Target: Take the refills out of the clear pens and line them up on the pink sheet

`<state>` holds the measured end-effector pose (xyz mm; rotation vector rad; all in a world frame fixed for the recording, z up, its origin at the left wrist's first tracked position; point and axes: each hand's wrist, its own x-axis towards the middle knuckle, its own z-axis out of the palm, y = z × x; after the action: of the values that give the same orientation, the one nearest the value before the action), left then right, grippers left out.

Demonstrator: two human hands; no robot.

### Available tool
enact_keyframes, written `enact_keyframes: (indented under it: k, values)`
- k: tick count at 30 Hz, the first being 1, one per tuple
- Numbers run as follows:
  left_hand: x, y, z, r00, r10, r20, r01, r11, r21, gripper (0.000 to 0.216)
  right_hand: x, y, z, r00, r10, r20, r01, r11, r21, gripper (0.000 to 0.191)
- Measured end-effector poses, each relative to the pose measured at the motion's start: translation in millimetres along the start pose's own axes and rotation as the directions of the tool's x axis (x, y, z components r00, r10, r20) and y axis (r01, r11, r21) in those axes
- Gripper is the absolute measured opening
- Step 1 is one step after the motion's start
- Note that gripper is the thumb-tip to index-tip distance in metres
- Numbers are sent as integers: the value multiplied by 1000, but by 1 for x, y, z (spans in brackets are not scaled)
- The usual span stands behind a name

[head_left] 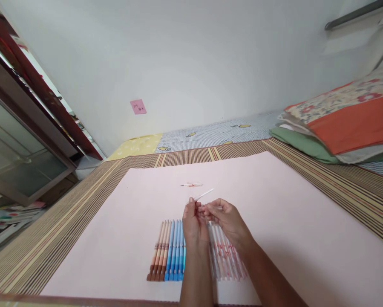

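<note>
Both hands meet above the middle of a pale pink sheet. My left hand [193, 219] is closed around a thin white stick [205, 194], which looks like a pen refill and points up to the right. Close against it, my right hand [223, 213] has its fingers pinched together; what they hold is too small to make out. Below lies a neat row of pens: brown and peach pens [159, 251], blue pens [175, 251], and clear pens with red marks [225, 251]. My left forearm hides the middle of the row. Slim pen parts [191, 185] lie beyond my hands.
The pink sheet [108, 247] lies on a striped mat [66, 213]. Folded bedding [354, 123] is piled at the right, by the white wall. A pink note [138, 107] is stuck on the wall. At the left stands a glass-fronted cabinet [25, 157].
</note>
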<state>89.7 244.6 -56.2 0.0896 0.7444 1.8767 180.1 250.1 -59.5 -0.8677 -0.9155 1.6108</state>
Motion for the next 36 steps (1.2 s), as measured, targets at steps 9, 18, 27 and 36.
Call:
enact_keyframes:
  k: [9, 18, 27, 36]
  values:
    - [2, 9, 2, 997, -56, -51, 49, 992, -113, 18, -2, 8, 3, 980, -152, 131, 192, 893, -406, 26]
    - [-2, 0, 2, 977, -201, 71, 196, 978, 67, 27, 0, -37, -29, 696, -691, 195, 543, 329, -772, 26]
    - [-3, 2, 3, 986, -151, 71, 141, 982, 129, 26, 6, -32, -47, 774, -506, 380, 455, 28, -890, 20]
    - [-3, -1, 3, 983, -181, 45, 172, 974, 148, 21, 3, -48, -63, 907, -405, 119, 283, 375, -883, 22]
